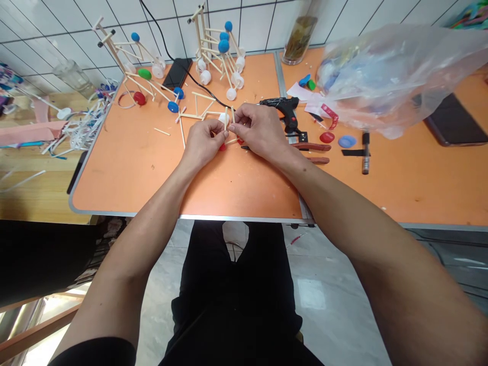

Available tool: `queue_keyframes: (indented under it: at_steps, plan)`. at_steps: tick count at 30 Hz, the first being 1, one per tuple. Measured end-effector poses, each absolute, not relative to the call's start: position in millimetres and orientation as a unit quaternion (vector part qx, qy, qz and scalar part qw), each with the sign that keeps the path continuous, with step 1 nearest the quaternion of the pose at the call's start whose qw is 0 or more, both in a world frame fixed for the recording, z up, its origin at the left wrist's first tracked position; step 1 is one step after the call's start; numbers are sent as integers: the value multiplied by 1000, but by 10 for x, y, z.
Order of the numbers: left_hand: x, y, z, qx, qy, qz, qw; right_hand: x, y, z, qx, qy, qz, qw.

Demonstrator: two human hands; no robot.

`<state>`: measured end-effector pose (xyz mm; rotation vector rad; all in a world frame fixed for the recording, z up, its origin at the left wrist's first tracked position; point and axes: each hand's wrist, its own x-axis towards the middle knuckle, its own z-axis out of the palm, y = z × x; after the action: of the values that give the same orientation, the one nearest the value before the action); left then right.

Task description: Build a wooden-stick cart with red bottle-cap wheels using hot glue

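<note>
Over the orange table, my left hand (204, 140) is closed in a pinch at an upright wooden stick (225, 118). My right hand (263, 129) pinches beside it, at a second short wooden stick (233, 115). The two hands nearly touch. Below the fingertips a red cap (222, 147) shows in part, and a bit of another red one is by my right fingers. A flat frame of wooden sticks (190, 116) lies just beyond my left hand. Whether it joins the held sticks is hidden by my fingers. A white cap (223, 117) sits behind them.
Two stick models (221, 51) with bottle-cap wheels stand at the back. A black glue gun (284, 109), red-handled pliers (316, 147) and a marker (366, 152) lie right of my hands. A plastic bag (381, 76), a phone (457, 122) and a glass jar (301, 38) are farther off.
</note>
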<state>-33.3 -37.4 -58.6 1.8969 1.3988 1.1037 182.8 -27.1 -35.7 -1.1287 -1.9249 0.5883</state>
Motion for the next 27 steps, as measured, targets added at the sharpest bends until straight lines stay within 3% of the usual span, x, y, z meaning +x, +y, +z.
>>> queue_keyframes:
  at_steps: [27]
  plan:
    - [-346, -398, -578, 711, 502, 414, 266, 1841, -253, -362, -455, -765, 236, 390]
